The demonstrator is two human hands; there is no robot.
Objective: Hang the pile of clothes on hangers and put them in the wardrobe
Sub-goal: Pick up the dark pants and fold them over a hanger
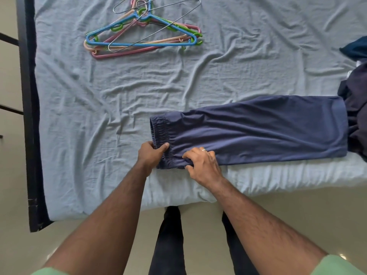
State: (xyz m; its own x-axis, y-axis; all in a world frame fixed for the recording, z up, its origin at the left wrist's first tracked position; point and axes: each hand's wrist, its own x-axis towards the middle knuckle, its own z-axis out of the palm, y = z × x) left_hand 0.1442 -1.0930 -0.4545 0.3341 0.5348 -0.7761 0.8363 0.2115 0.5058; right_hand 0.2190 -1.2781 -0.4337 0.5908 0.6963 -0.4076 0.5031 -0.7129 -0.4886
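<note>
Navy trousers (258,128) lie folded lengthwise across the near side of the bed, their elastic waistband toward the left. My left hand (151,153) grips the near corner of the waistband, thumb on top. My right hand (202,162) pinches the trousers' near edge just to the right of it. A heap of several hangers (143,30), plastic ones in blue, green, pink and peach plus thin wire ones, lies at the far side of the bed. A pile of dark clothes (357,108) sits at the right edge, touching the trouser cuffs.
A wrinkled pale blue sheet (99,108) covers the bed. A black bed frame (29,116) runs down the left side. The beige floor (288,211) and my dark-trousered legs are below the bed's near edge. No wardrobe is in view.
</note>
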